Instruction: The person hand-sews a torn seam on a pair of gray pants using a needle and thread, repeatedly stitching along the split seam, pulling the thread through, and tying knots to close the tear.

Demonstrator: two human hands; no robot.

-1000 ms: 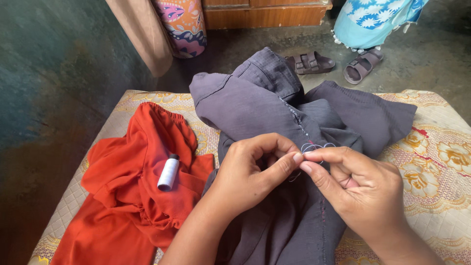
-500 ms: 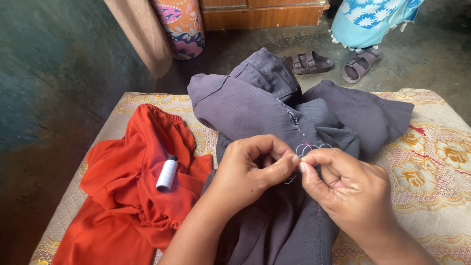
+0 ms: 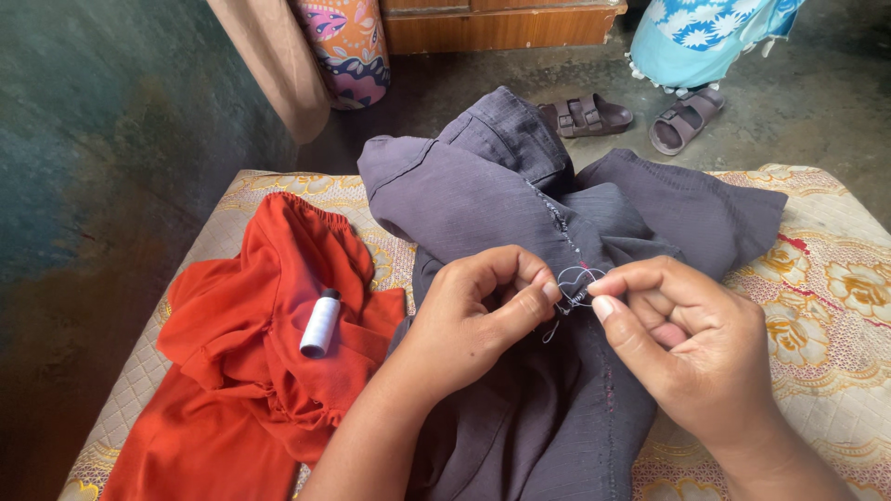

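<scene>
From the head view I see my left hand (image 3: 473, 320) curled with thumb and forefinger pinched on a pale thread (image 3: 574, 283) that loops in small coils above the seam; my right hand (image 3: 691, 357) is likewise pinched on the same thread just beside it, fingertips of both hands nearly touching; whether a needle sits between them I cannot tell. Under both hands lies a grey-purple garment (image 3: 483, 209), crumpled on a floral quilted mat (image 3: 835, 278); to its left an orange garment (image 3: 251, 315) carries a white thread spool (image 3: 320, 323), well apart from my hands; beyond the mat, on the floor, a pair of brown sandals (image 3: 631, 119) stands near a person's light-blue patterned skirt (image 3: 705, 37).
</scene>
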